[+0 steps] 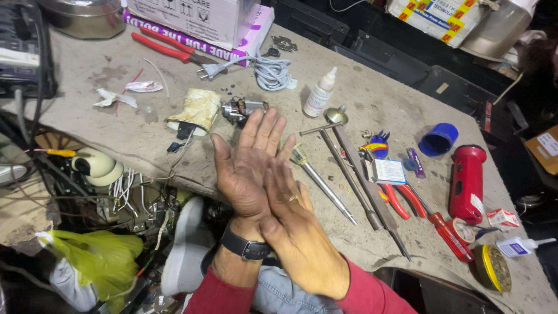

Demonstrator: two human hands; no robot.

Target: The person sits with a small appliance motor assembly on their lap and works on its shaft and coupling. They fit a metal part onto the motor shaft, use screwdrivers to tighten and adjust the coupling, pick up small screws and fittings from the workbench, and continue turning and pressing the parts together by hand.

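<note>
The big table (378, 99) has a rough, dusty grey cloth on it, and it is packed with tools, so an elbow or sleeve could, I think, knock something off the near edge. The left hand (247, 168) is flat and open with its palm up. The right hand (299, 232) lies flat on top of it, palm down. Neither hand holds anything; they only press on each other. The red torch (467, 183) is smooth, round plastic and might roll if bumped. The cream cover (197, 109) looks like old, stained plastic. It sits just past the fingertips, touching the small motor (243, 109), which is hard metal with thin wires. Those wires could snag a finger or pull loose, I think. The long screwdriver (325, 186) is shiny steel and lies just beside the right hand, so a quick move could poke the hand or send the screwdriver rolling. The little white glue bottle (319, 93) stands upright and could tip over.
</note>
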